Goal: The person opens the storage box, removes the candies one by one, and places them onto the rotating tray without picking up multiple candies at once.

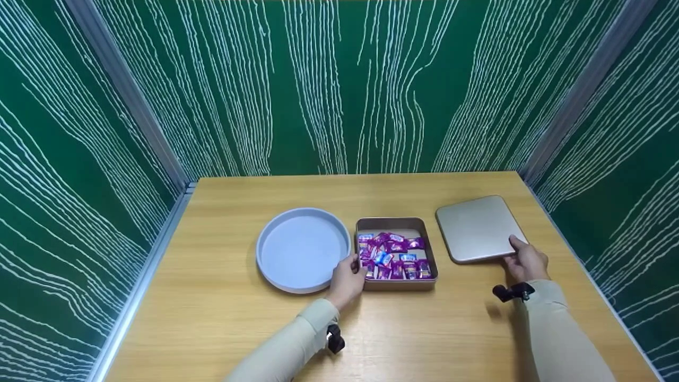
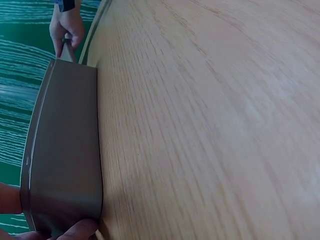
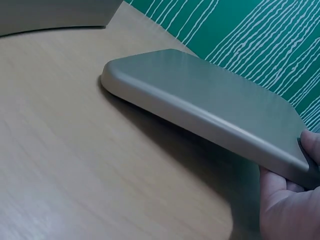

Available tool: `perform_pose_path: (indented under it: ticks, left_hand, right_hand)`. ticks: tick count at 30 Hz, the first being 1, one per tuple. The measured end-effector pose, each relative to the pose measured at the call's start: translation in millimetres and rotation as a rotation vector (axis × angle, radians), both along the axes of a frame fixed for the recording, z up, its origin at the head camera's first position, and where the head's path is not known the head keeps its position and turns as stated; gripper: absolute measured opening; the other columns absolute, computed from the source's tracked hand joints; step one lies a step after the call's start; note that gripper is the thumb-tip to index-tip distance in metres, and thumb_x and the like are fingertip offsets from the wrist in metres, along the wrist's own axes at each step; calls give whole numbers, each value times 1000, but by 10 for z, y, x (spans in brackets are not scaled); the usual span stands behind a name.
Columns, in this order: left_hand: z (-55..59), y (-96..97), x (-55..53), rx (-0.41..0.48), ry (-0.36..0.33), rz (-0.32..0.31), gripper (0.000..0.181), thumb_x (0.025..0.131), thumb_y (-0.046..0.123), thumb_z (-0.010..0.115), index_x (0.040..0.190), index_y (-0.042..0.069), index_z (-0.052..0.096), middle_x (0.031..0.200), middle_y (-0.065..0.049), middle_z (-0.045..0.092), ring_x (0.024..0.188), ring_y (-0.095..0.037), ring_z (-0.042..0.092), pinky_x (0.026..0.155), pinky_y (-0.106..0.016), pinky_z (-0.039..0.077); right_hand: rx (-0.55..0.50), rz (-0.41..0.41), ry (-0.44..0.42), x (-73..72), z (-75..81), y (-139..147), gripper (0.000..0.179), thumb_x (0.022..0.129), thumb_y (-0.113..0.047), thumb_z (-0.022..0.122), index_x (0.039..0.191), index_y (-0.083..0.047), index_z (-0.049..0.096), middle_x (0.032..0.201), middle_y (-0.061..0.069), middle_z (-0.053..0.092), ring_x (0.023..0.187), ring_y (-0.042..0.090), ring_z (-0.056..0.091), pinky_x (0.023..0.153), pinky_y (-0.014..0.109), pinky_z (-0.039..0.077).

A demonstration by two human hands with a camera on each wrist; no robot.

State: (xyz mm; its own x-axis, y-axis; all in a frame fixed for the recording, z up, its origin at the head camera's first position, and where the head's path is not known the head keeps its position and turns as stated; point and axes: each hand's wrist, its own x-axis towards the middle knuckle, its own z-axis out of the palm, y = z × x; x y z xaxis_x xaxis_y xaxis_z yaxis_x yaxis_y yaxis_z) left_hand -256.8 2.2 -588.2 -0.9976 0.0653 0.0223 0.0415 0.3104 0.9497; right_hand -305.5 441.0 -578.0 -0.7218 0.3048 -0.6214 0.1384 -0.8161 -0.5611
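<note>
The open tin [image 1: 400,285] rests on the table [image 1: 403,334], wrapped candies [image 1: 397,269] inside. The left hand [image 1: 347,282] grips its near left corner. Right of the tin, the right hand [image 1: 529,263] grips the tilted metal lid [image 1: 479,229]. A round tray [image 1: 302,250] stands just left of the tin.

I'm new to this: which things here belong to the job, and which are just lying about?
Probably in the job:
metal tin, held by the left hand
wrapped sweets inside it
metal lid, held by the right hand

Apparently just lying about:
round tray, held by neither hand
</note>
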Motion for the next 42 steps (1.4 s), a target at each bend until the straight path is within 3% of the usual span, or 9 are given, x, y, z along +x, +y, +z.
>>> perform_pose_path:
  ticks: [7, 13, 16, 20, 24, 28, 30, 37, 42]
  left_hand:
    - [12, -8, 16, -10, 4, 2, 46, 100, -2, 65, 140, -21, 56, 129, -35, 71, 123, -42, 72, 108, -43, 61]
    - [18, -14, 39, -26, 1, -5, 46, 100, -1, 63, 142, -21, 56, 131, -35, 71, 124, -42, 72, 109, -42, 61]
    - [16, -17, 53, -39, 12, -5, 46, 100, -1, 62, 141, -21, 56, 130, -36, 71, 122, -42, 72, 107, -42, 62]
    - [17, -10, 48, -29, -15, 4, 46, 101, 0, 63, 143, -19, 56, 132, -36, 70, 124, -43, 71, 110, -43, 60]
    - [-4, -1, 29, -25, -32, 14, 47, 102, 1, 65, 144, -18, 56, 133, -35, 70, 126, -42, 71, 111, -43, 59]
    - [-3, -2, 33, -34, -6, 18, 44, 101, 0, 64, 140, -20, 58, 127, -34, 73, 120, -40, 73, 107, -44, 62]
    - [2, -3, 35, -30, 5, 16, 43, 100, -1, 64, 139, -20, 58, 125, -34, 73, 118, -40, 74, 105, -44, 62]
    - [3, 6, 21, -37, -1, 17, 44, 101, 0, 64, 140, -19, 58, 128, -34, 73, 121, -40, 73, 108, -43, 61]
    - [5, 11, 20, -40, -6, 15, 44, 101, 0, 64, 141, -18, 58, 128, -33, 73, 121, -39, 73, 108, -42, 61]
  right_hand:
    - [-1, -14, -46, 1, -8, 16, 33, 101, -1, 72, 128, -17, 61, 91, 0, 73, 103, 8, 74, 100, 25, 63]
    - [41, 14, -115, -6, 8, 24, 59, 103, -4, 70, 154, -27, 50, 132, -9, 64, 117, 5, 68, 108, 23, 57]
    - [116, 57, -165, -15, 29, 24, 71, 105, -9, 69, 166, -28, 38, 142, -11, 58, 123, 3, 64, 109, 21, 55]
    - [282, 135, -271, -31, 56, 22, 73, 105, -17, 71, 169, -25, 36, 130, -8, 64, 123, 5, 65, 104, 20, 58]
    - [418, 197, -350, -38, 60, 38, 74, 104, -22, 74, 169, -22, 39, 121, -5, 66, 107, 6, 72, 96, 21, 62]
    - [511, 211, -339, -39, 27, 84, 84, 98, -16, 80, 169, -14, 35, 120, -3, 61, 78, 2, 70, 87, 23, 66]
    - [549, 219, -325, -38, 14, 114, 88, 96, -12, 81, 169, -10, 33, 121, -2, 59, 75, 1, 68, 86, 24, 66]
    - [679, 284, -354, -47, 0, 155, 89, 99, -16, 79, 171, -8, 28, 170, 10, 45, 126, 18, 68, 102, 31, 61]
    - [821, 354, -417, 32, 62, 102, 81, 102, -25, 76, 168, -4, 33, 174, 16, 39, 151, 30, 49, 129, 45, 42]
